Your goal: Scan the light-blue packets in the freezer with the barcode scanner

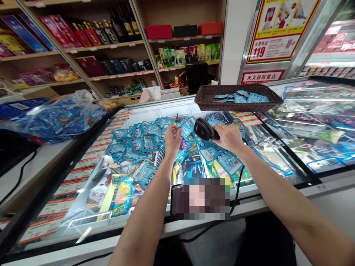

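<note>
My right hand (229,138) is wrapped round the handle of a black barcode scanner (204,130), whose head points left. Close by, the fingers of my left hand (173,138) pinch the edge of a small blue snack packet (188,126), just left of the scanner. Many similar blue packets (138,139) lie in a loose, overlapping pile on the glass lid of a chest freezer, mostly to the left of my left hand. More blue packets (229,162) lie beneath my right hand and wrist.
A brown woven basket (238,106) with several blue packets stands at the back right. A phone (177,201) lies at the freezer's front edge, partly blurred out. The scanner's black cable (238,188) runs down past it. Left, a clear plastic bag (69,122) holds blue packs. Shelves (105,46) stand behind.
</note>
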